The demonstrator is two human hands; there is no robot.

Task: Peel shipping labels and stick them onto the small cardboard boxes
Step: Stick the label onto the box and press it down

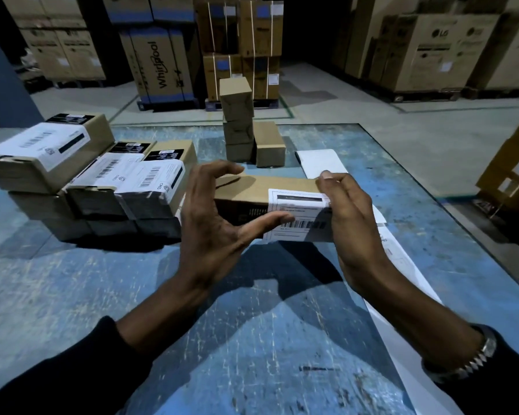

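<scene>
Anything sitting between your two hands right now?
In the head view, the long brown cardboard box spans from left hand to right hand, with the white barcode shipping label on its right end.

A dim warehouse with a pale concrete floor [357,94] marked by dark painted lines. Tall appliance cartons stand on pallets along the back: one marked Whirlpool [159,64], strapped cartons [240,28] beside it, and LG cartons [438,46] to the right. In front lies a worn blue table [72,289] with scratched paint, its far edge lit brighter than the dark aisle behind
</scene>
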